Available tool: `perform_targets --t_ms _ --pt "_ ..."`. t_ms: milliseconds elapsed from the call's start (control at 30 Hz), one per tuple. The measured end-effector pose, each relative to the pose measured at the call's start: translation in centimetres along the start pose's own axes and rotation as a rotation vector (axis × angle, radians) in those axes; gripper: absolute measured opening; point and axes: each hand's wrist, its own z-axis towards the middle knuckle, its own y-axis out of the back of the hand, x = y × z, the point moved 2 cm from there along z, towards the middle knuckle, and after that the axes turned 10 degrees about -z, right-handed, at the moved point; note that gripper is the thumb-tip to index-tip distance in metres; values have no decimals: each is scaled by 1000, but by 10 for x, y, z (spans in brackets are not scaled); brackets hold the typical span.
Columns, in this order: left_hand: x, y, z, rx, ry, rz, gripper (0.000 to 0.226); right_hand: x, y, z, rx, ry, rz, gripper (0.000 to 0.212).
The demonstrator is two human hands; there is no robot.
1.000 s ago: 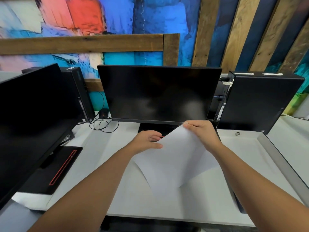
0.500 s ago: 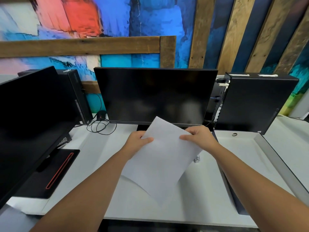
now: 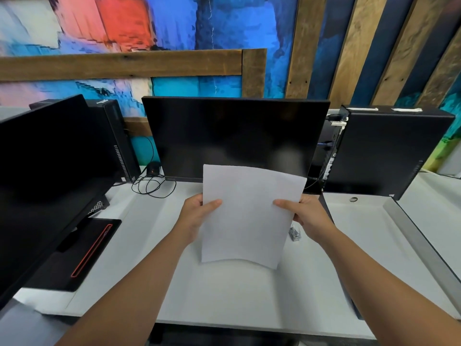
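Note:
A blank white sheet of paper [image 3: 249,213] is held upright above the white desk [image 3: 224,295], in front of the middle monitor. My left hand [image 3: 193,217] pinches its left edge, thumb on the front. On the right edge my right hand [image 3: 306,216] pinches it the same way. The sheet bows slightly and its lower edge hangs free above the desk.
A dark monitor [image 3: 234,138] stands straight ahead, another [image 3: 45,176] at the left with its black base [image 3: 82,253]. Black computer cases stand at the left [image 3: 119,138] and right [image 3: 389,151]. Loose cables [image 3: 152,183] and a small clear clip [image 3: 295,233] lie on the desk.
The sheet was tilted and drooping; both hands have turned it square and raised it upright. My left hand shifted from a loose fist to a pinch on the left edge.

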Motion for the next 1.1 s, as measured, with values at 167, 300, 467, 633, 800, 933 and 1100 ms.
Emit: perform_targets --t_ms 167,300,467,633,800,933,1100 --pt "3 0 -3 13 30 77 21 -6 -10 -6 4 1 19 24" --pt "7 -4 -3 15 59 126 24 -7 -15 -9 -35 -22 -7 33" --pt "0 -5 0 20 34 66 35 1 -15 -9 -46 6 16 27" --pt "7 -9 -3 -17 55 35 40 -6 -18 -12 -62 -20 -6 31" --pt "-1 -8 -1 -9 39 62 39 0 -19 -13 -62 -7 10 29" --pt "-1 -7 -4 -7 44 66 37 4 -22 -16 -54 6 6 27" --pt "-4 -10 -1 -22 36 53 38 7 -21 -16 -72 14 29 28"
